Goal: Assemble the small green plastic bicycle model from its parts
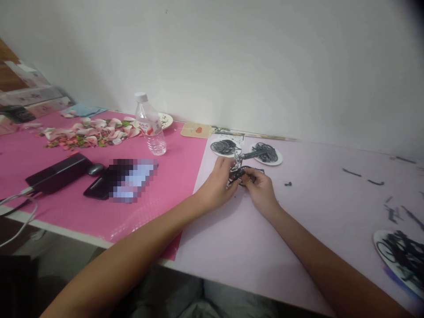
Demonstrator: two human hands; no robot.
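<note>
Both hands meet over the pale part of the table, fingers closed round a small black part (237, 174). My left hand (218, 183) pinches it from the left, and my right hand (260, 187) grips its right side. Thin black curved pieces show behind the fingers, partly hidden by them. Just beyond the hands lie a silvery piece (237, 160) and a dark green rod-like item (254, 153). Two white plates with black parts stand behind, one at the left (216, 151) and one at the right (278, 160).
On the pink surface (172, 185) are a clear bottle (149, 126), petals (96, 130), a phone (99, 183), a black box (61, 172) and a cable. Loose black pieces (351, 172) and another loaded plate (379, 238) lie at the right. A wall rises behind.
</note>
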